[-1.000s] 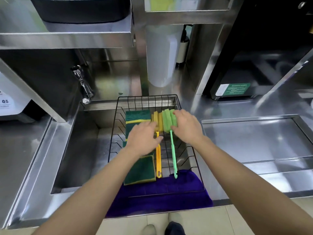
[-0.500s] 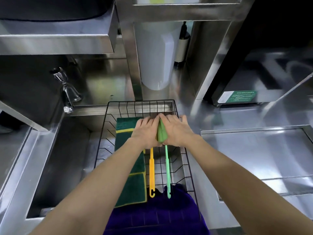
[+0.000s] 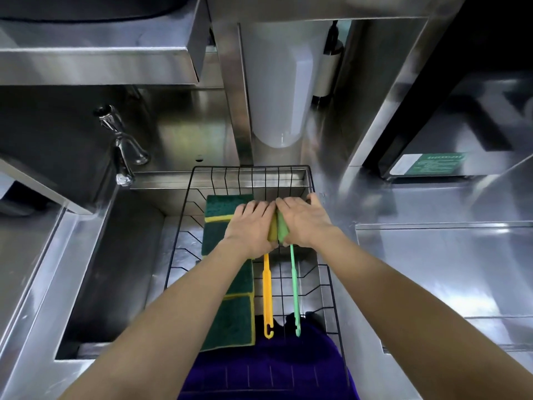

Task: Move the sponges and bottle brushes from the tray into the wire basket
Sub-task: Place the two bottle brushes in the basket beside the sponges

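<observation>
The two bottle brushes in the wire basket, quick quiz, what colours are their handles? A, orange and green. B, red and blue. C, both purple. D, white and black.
A: the orange brush handle and the green brush handle lie side by side in the wire basket, running toward the camera from under the left hand and right hand.

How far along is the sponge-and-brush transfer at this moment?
Nearly done, it seems. The green sponges lie in the wire basket, as do the yellow brush and green brush. The left hand and right hand press the two brush heads together, tidying them. The tray on the right looks bare; nothing obvious remains.
</observation>
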Motion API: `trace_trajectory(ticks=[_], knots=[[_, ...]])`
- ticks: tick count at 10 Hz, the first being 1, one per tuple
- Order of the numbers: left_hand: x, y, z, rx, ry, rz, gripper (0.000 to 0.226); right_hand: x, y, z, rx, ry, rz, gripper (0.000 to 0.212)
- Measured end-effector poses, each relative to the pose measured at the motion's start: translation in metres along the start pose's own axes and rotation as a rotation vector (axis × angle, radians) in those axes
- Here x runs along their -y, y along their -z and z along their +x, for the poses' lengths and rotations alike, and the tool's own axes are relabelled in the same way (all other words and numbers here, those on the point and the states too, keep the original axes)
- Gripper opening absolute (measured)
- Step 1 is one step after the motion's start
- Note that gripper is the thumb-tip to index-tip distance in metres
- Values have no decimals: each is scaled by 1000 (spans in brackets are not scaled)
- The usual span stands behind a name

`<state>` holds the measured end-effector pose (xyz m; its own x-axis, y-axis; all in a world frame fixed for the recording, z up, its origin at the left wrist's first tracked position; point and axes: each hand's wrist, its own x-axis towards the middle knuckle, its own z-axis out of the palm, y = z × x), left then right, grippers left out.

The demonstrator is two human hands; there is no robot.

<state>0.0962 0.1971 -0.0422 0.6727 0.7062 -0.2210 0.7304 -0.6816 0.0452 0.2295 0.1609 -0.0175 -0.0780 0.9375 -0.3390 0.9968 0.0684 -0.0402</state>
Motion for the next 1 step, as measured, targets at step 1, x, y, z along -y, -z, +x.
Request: trace_trajectory(ticks=[1], knots=[[-1,9,-9,-14,-26,19,88,0,4,-3,11,-4,-18,96]])
